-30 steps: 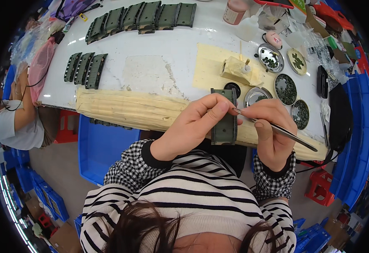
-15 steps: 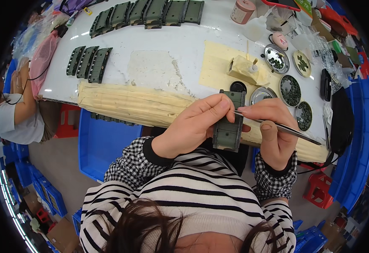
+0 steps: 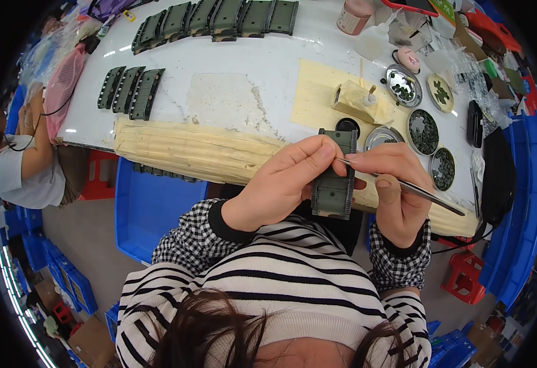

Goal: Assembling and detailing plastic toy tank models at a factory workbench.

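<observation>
My left hand (image 3: 280, 181) is closed on a dark green plastic part (image 3: 332, 195), a curved rectangle with ribbed long edges, held above the near edge of the table. Between the fingers of my right hand (image 3: 397, 184) is a pair of metal tweezers (image 3: 425, 194). Their tips meet the left thumb and fingertip over the middle of the green part. Anything tiny pinched there is too small to make out. Behind the part stands a small round black cup (image 3: 347, 126).
Round dishes of small dark green pieces (image 3: 423, 132) stand at the right, by a yellow block (image 3: 361, 101). More green parts (image 3: 225, 19) line the back and left. A padded yellow roll (image 3: 201, 150) edges the table; a blue bin (image 3: 152, 208) lies below. Someone sits far left (image 3: 26, 175).
Both hands stay nearly in place. The tweezers have shifted very slightly to the left at the green part, and the view has moved a little.
</observation>
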{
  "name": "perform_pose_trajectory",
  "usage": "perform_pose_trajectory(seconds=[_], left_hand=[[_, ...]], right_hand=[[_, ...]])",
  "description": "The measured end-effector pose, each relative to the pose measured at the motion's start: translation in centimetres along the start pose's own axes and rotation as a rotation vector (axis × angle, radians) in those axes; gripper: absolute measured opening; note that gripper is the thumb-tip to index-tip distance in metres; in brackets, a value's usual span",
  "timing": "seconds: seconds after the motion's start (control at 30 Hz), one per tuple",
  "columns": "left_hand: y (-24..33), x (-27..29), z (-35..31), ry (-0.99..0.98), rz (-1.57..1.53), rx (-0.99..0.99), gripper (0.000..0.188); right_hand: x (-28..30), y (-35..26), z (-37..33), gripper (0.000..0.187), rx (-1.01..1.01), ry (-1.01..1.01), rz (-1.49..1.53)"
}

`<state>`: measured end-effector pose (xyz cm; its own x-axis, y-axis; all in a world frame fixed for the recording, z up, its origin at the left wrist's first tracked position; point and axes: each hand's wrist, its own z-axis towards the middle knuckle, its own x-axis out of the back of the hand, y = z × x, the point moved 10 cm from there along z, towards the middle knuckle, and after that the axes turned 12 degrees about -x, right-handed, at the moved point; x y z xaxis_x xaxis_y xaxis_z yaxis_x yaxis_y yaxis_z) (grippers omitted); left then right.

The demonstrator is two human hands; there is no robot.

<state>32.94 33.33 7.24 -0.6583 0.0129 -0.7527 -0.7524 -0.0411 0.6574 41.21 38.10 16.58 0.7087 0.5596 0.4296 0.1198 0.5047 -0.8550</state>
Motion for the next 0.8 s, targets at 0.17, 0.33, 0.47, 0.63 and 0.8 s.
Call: perform_pose_trajectory(seconds=[0.17,0.33,0.47,0.63,0.8], left_hand=[[0.10,0.07,0.00,0.030,0.003,-0.028,0.029],[0.04,0.27,-0.10,0.086,0.013,-0.008,0.028],[-0.07,0.58,-0.04,0.062,-0.002,-0.028,0.029],[-0.15,0.70,-0.10,0.092,0.022,-0.025,0.030],[-0.25,0.68,-0.10,0.097,0.027,-0.058,0.030]], right_hand=[[-0.36,-0.37,-0.23,0.017,0.007,0.015,-0.037],[-0.54,-0.03,-0.30,0.018,-0.035,0.023,-0.045],[-0.58,0.04,-0.28,0.018,-0.044,0.028,-0.045],[-0.55,0.27,-0.31,0.018,-0.052,0.035,-0.036],[-0.54,0.02,-0.27,0.017,-0.038,0.044,-0.048]])
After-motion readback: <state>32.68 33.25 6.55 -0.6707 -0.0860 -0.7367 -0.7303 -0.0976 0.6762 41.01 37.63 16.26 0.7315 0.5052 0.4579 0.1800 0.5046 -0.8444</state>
